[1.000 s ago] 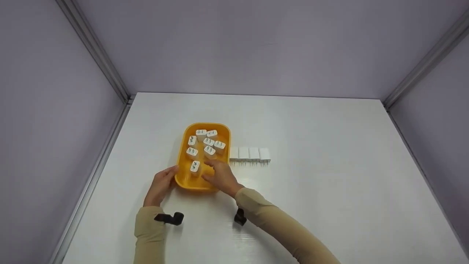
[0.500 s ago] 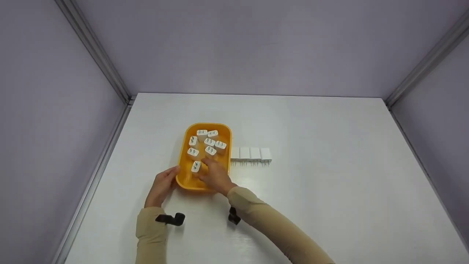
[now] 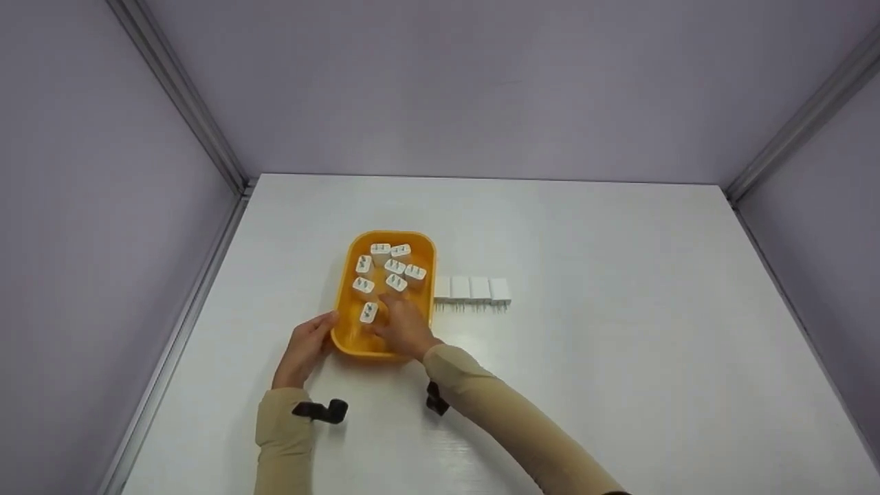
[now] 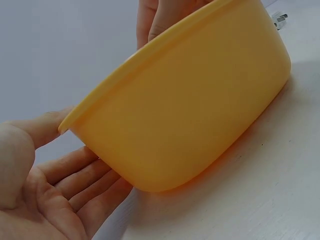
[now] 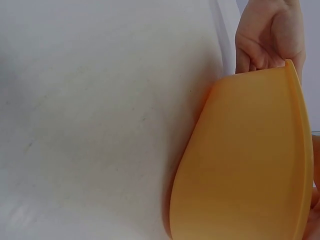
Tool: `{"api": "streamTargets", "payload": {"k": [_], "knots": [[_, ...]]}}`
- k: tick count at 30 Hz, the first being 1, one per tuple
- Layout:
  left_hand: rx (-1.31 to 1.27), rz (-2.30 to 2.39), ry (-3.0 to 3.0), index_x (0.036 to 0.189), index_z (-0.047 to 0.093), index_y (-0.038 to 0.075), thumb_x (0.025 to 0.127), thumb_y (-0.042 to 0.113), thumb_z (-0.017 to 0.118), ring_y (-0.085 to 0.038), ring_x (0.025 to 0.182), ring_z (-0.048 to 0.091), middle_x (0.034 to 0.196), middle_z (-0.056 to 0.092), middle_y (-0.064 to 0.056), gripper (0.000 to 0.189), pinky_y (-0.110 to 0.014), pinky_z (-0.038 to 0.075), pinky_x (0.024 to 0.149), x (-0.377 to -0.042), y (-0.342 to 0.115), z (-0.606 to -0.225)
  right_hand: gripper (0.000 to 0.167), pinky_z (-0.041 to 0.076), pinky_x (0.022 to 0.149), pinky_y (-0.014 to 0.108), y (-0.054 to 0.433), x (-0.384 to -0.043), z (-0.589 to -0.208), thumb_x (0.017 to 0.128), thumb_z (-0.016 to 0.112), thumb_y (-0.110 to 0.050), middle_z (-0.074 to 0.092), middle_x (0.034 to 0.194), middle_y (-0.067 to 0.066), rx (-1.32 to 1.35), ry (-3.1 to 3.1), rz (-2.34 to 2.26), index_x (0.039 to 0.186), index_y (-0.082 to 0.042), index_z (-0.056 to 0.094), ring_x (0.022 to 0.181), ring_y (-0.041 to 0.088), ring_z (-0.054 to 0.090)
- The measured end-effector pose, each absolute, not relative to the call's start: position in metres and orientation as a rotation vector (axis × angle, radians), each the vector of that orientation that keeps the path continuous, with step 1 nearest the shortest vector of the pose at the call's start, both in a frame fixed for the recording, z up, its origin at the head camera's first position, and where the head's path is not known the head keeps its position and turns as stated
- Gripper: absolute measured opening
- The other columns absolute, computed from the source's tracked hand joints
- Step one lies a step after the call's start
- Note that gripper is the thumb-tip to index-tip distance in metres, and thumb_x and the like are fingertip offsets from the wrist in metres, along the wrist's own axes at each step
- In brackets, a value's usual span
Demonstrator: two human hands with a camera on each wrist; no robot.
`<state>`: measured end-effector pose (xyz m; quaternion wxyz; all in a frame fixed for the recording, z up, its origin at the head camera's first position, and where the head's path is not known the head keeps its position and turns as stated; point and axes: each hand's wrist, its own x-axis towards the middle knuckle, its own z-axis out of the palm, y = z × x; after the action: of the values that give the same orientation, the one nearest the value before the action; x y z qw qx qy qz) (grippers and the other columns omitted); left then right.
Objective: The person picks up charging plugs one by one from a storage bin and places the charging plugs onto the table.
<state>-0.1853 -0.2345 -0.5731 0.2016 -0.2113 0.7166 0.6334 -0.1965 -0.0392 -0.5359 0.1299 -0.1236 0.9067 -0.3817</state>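
Yellow plastic, smooth-looking: that is the tray [image 4: 175, 110] I hold at its near-left edge with my left hand [image 3: 302, 350], thumb at the rim, fingers against the outer wall. My right hand [image 3: 405, 330] reaches inside, thumb and fingers beside the nearest white two-pin plug [image 3: 369, 313], which stands in the tray's near half with its prongs up. Whether I have pinched it I cannot tell; my own hand hides the contact.

If I catch it on one side only, I judge the slick casing could twist out and topple. Raising my fingertips carelessly could knock the plug just beyond them [image 3: 396, 282] into its neighbours. My right wrist crosses the rim, so leaning there might tilt or slide the tray, since my other hand steadies just one corner. A slide to the right would probably shove the row of four white plugs [image 3: 480, 287] lying beside it, prongs towards me, and spoil their line.
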Motion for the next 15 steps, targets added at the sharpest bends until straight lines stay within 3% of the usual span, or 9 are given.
{"api": "streamTargets", "payload": {"k": [7, 12, 15], "knots": [[-0.554, 1.8, 1.989, 0.148, 0.037, 0.01, 0.096, 0.052, 0.048, -0.021, 0.137, 0.043, 0.156, 0.038, -0.007, 0.068, -0.037, 0.038, 0.116, -0.1851, -0.2371, -0.5746, 0.056, 0.049, 0.106, 0.035, -0.0441, -0.1964, -0.5368, 0.089, 0.069, -0.026, 0.05, 0.146, 0.012, -0.466, 2.676, -1.055, 0.139, -0.01, 0.05, 0.119, 0.022, 0.059], [-0.544, 1.827, 1.974, 0.148, 0.037, 0.01, 0.098, 0.048, 0.046, -0.022, 0.138, 0.043, 0.156, 0.038, -0.007, 0.064, -0.036, 0.039, 0.115, -0.1858, -0.2362, -0.5747, 0.049, 0.056, 0.083, 0.025, -0.0473, -0.197, -0.5385, 0.089, 0.069, -0.023, 0.067, 0.118, 0.008, -0.523, 2.691, -1.049, 0.135, -0.01, 0.055, 0.088, 0.015, 0.06], [-0.545, 1.825, 1.976, 0.148, 0.038, 0.009, 0.098, 0.049, 0.047, -0.023, 0.14, 0.042, 0.156, 0.038, -0.008, 0.065, -0.037, 0.038, 0.116, -0.1858, -0.2351, -0.5744, 0.042, 0.054, 0.076, 0.022, -0.0483, -0.1978, -0.5397, 0.09, 0.069, -0.021, 0.069, 0.107, 0.006, -0.492, 2.675, -1.056, 0.128, -0.008, 0.058, 0.082, 0.011, 0.058]]}}
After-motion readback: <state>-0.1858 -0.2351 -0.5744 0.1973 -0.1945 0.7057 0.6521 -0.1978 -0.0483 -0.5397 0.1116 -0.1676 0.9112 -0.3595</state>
